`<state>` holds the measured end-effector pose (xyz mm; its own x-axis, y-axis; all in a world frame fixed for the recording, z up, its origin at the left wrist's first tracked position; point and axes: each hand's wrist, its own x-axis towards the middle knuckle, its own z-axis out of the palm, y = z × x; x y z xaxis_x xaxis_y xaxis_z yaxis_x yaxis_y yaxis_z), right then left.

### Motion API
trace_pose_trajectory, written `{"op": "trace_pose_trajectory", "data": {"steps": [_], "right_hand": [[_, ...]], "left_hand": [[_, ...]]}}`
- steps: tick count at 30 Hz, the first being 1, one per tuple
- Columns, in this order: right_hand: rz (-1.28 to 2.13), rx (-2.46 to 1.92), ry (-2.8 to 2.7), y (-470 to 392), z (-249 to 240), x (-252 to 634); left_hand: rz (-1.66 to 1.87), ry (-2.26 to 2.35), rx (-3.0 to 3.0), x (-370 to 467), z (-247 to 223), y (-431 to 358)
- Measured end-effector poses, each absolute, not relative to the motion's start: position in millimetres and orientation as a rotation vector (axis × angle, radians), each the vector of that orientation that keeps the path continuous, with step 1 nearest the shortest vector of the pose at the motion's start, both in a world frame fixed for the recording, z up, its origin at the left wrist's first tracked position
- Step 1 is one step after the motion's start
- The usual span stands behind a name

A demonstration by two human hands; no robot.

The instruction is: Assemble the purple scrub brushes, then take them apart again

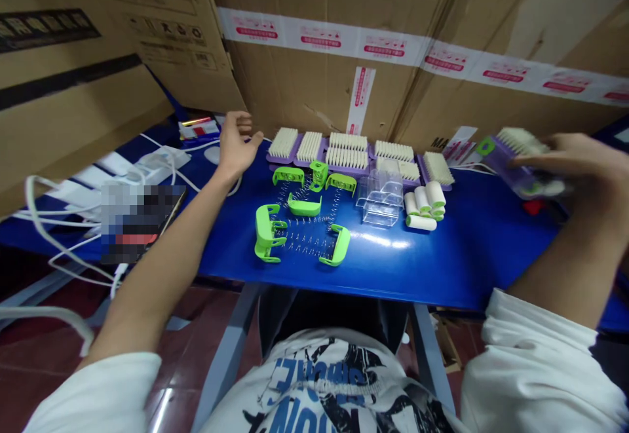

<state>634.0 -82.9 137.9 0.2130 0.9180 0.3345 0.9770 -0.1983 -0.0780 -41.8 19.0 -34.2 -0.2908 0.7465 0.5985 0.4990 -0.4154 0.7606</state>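
Note:
My left hand [238,145] is raised near the back of the blue table with nothing in it, its fingers apart and loosely bent. Just right of it begins a row of purple brush heads [348,151] with cream bristles. At the far right, my right hand [574,161] is closed on another purple brush head [514,168] with a green end; motion blurs it, and its lower side is partly hidden. Several green plastic brackets [268,233] lie mid-table among small metal springs [307,243]. Clear plastic covers [381,200] and white rollers with green ends [421,223] sit beside them.
Large cardboard boxes [314,73] wall off the back of the blue table [393,266]. On the left are a white power strip [160,164], tangled white cables [37,217] and a dark phone [171,207]. A small red object [533,207] lies below my right hand.

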Motion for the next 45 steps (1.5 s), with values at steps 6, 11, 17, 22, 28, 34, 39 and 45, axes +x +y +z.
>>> {"op": "trace_pose_trajectory", "data": {"steps": [6, 11, 17, 22, 28, 34, 39, 45], "right_hand": [[-0.292, -1.526, -2.027, -170.7, 178.9, 510.6], [-0.325, -1.114, -2.403, -201.4, 155.0, 407.1], [-0.226, -1.0, -2.383, -209.4, 121.3, 383.6], [-0.121, -0.996, -2.289, -213.3, 111.0, 402.0], [-0.111, -1.073, -1.734, -229.7, 101.7, 490.1], [-0.06, -1.03, -2.371, -240.8, 49.0, 488.0], [-0.246, -0.869, -2.804, -235.3, 16.2, 449.2], [-0.24, -0.764, -2.889, -216.1, 10.2, 443.4]], "left_hand": [[1.542, 0.943, 2.003, 9.8, 16.8, -44.5], [1.232, 0.452, 2.084, 94.1, 62.7, -109.4], [1.428, 0.471, 2.147, 110.5, 73.1, -140.1], [1.532, 0.627, 2.021, 88.2, 53.3, -151.5], [1.849, 0.666, 1.687, 20.0, 71.9, -127.2], [1.745, 0.725, 1.66, 10.8, 71.0, -81.8], [1.701, 0.818, 1.537, 35.9, 33.6, -67.5], [1.603, 0.825, 1.625, 14.0, 20.6, -72.3]]}}
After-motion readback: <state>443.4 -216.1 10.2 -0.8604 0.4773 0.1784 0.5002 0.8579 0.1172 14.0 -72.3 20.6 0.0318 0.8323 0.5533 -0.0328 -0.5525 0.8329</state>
